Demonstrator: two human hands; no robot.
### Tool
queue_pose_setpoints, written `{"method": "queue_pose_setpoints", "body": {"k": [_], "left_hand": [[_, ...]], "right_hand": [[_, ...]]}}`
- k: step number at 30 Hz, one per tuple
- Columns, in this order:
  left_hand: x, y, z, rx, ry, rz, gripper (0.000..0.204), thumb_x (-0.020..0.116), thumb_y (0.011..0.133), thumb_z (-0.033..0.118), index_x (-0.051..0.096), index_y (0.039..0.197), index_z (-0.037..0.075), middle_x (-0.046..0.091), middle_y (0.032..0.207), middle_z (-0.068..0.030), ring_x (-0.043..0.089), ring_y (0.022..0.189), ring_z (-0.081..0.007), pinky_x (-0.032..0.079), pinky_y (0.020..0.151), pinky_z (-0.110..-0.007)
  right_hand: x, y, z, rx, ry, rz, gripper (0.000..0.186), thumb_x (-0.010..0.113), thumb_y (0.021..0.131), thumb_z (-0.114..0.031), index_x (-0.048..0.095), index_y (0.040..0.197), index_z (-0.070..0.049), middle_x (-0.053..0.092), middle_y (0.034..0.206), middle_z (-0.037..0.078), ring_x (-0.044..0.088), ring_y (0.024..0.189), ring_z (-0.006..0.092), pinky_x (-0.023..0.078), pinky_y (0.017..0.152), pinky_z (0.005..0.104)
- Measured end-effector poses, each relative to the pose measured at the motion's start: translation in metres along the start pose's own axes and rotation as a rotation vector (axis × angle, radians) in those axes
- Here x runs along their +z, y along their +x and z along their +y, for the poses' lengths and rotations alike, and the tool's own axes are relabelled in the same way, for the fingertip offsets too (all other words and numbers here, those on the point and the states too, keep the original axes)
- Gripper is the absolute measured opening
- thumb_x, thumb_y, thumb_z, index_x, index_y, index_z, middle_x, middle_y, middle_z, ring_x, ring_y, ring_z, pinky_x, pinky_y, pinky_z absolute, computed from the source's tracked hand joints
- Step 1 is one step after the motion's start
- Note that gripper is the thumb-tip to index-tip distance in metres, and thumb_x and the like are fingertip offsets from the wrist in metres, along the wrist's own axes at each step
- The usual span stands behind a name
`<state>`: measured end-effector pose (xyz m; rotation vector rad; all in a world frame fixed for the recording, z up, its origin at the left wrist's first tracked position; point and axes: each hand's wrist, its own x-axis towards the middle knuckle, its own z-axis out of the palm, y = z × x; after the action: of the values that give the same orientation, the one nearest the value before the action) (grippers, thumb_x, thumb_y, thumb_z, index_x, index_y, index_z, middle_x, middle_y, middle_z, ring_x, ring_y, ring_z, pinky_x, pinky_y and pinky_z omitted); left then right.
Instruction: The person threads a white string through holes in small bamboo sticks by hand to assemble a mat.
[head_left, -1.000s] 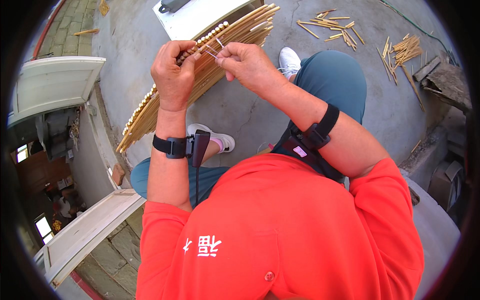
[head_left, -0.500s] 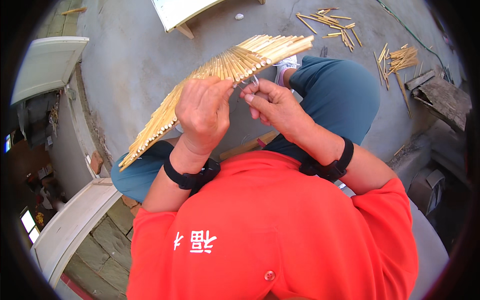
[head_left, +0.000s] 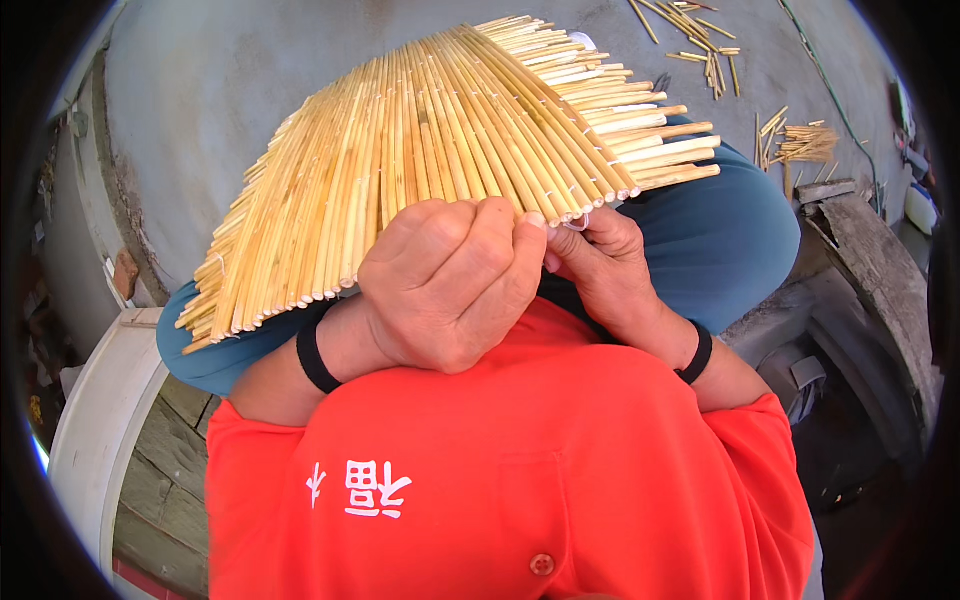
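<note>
A fan-shaped mat of yellow reed stalks [head_left: 400,160], joined by rows of white stitches, lies across my knees with its cut ends toward me. My left hand [head_left: 450,280] is closed on the mat's near edge, its thumb and fingers pressed against the stalk ends. Just right of it, below the same edge, my right hand [head_left: 612,262] pinches at a loop of white thread [head_left: 577,226]. Its fingertips are partly hidden under the stalks. Whether a needle is there cannot be seen.
Loose cut stalks [head_left: 700,50] lie scattered on the grey floor at the far right, near a small bundle of stalks [head_left: 806,143]. A green hose [head_left: 822,68] runs past them. A weathered board [head_left: 875,270] stands at the right, and a pale curved frame [head_left: 95,450] at the left.
The mat has tipped so that its broad stitched face now shows, and it sits farther right over the right knee. Both hands have moved right and nearer to me, still at its near edge.
</note>
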<state>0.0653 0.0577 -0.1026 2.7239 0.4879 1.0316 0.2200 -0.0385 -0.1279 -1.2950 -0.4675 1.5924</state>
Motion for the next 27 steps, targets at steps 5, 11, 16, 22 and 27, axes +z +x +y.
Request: {"method": "queue_pose_setpoints", "body": {"k": [5, 11, 16, 22, 27], "left_hand": [[0.0004, 0.0021, -0.0027, 0.015, 0.064, 0.037, 0.023, 0.059, 0.067, 0.014, 0.064, 0.084, 0.000, 0.059, 0.078, -0.0098, 0.055, 0.065, -0.0166, 0.044, 0.056, -0.025], [-0.0003, -0.0002, -0.0037, 0.002, 0.048, 0.029, 0.021, 0.060, 0.067, 0.013, 0.063, 0.084, 0.001, 0.059, 0.078, -0.0089, 0.055, 0.065, -0.0162, 0.044, 0.056, -0.026], [0.0013, -0.0011, -0.0035, -0.002, 0.014, 0.042, 0.022, 0.061, 0.067, 0.014, 0.063, 0.085, 0.000, 0.059, 0.079, -0.0089, 0.055, 0.066, -0.0167, 0.044, 0.055, -0.026], [0.0010, 0.0009, -0.0049, 0.006, 0.029, 0.054, 0.022, 0.060, 0.068, 0.014, 0.063, 0.085, 0.000, 0.058, 0.079, -0.0091, 0.056, 0.067, -0.0168, 0.044, 0.055, -0.026], [0.0025, 0.0005, -0.0042, 0.003, 0.058, 0.072, 0.021, 0.059, 0.068, 0.014, 0.064, 0.085, 0.001, 0.059, 0.079, -0.0085, 0.055, 0.067, -0.0163, 0.044, 0.056, -0.026]], "right_hand": [[0.0058, -0.0009, -0.0036, -0.029, 0.036, 0.020, 0.008, 0.057, 0.091, -0.009, 0.061, 0.089, -0.002, 0.054, 0.069, -0.002, 0.045, 0.061, 0.0045, 0.040, 0.055, 0.0195], [0.0035, -0.0010, -0.0047, -0.075, -0.060, -0.009, 0.009, 0.056, 0.091, -0.009, 0.061, 0.090, -0.002, 0.054, 0.069, -0.002, 0.046, 0.062, 0.0048, 0.041, 0.056, 0.0200], [0.0018, -0.0005, -0.0036, -0.069, -0.029, -0.023, 0.009, 0.056, 0.091, -0.009, 0.061, 0.090, -0.001, 0.053, 0.069, -0.001, 0.046, 0.062, 0.0048, 0.041, 0.056, 0.0201], [0.0019, 0.0044, -0.0090, -0.200, -0.192, -0.040, 0.009, 0.059, 0.089, -0.007, 0.062, 0.092, 0.000, 0.054, 0.073, 0.000, 0.048, 0.064, 0.0059, 0.041, 0.056, 0.0206], [0.0056, 0.0033, -0.0075, -0.104, 0.057, 0.027, 0.010, 0.061, 0.087, -0.004, 0.063, 0.095, 0.001, 0.059, 0.083, 0.003, 0.053, 0.069, 0.0082, 0.045, 0.059, 0.0222]]}}
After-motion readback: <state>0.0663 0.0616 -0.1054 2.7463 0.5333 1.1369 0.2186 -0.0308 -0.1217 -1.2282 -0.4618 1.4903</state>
